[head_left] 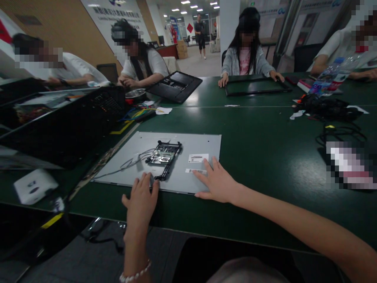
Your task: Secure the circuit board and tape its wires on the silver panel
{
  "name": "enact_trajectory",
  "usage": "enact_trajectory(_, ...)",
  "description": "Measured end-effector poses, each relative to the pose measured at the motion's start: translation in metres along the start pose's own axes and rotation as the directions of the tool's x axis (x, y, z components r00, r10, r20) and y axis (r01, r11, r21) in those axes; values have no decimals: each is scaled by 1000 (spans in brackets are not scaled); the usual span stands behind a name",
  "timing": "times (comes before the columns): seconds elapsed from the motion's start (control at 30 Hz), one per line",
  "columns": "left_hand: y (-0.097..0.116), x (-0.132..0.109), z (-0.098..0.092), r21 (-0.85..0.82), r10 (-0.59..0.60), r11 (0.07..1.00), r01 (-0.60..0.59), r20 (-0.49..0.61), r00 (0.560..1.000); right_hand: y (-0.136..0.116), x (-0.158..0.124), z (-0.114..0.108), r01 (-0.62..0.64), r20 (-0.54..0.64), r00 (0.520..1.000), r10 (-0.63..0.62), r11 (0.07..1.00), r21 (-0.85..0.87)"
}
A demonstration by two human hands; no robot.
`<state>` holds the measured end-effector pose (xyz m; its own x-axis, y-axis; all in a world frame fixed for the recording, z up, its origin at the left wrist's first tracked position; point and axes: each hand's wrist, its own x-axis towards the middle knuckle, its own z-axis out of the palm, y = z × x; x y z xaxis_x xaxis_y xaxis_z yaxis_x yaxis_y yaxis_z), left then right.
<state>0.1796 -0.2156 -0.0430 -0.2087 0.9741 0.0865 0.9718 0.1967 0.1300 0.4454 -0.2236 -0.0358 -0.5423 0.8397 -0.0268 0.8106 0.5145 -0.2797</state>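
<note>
A grey metal panel (194,143) lies flat on the green table (259,157) in front of me. On it sits a circuit board in a black frame (165,154), with grey cables (129,163) running off to the left. My left hand (141,198) rests at the panel's near edge, fingertips touching the frame's lower corner. My right hand (216,182) lies flat with fingers spread on the panel's near right corner, next to two white labels (198,158). Neither hand holds anything.
A black monitor casing (59,122) stands at my left, with a white device (34,185) near it. Coloured wires (138,114) and a metal bowl (135,94) lie further back. Several people sit around the table with black panels (256,86). Black cables (330,110) pile at the right.
</note>
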Motion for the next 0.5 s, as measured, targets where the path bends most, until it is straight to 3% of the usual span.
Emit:
enact_trajectory(0.27,-8,9,0,24,3,1000,-3,15,1000,-5,8,0,-9,13,1000,9,999,52)
enact_trajectory(0.5,-20,14,4,17,17,1000,-17,-7,1000,-1,14,-1,61,43,997,-69,984,169)
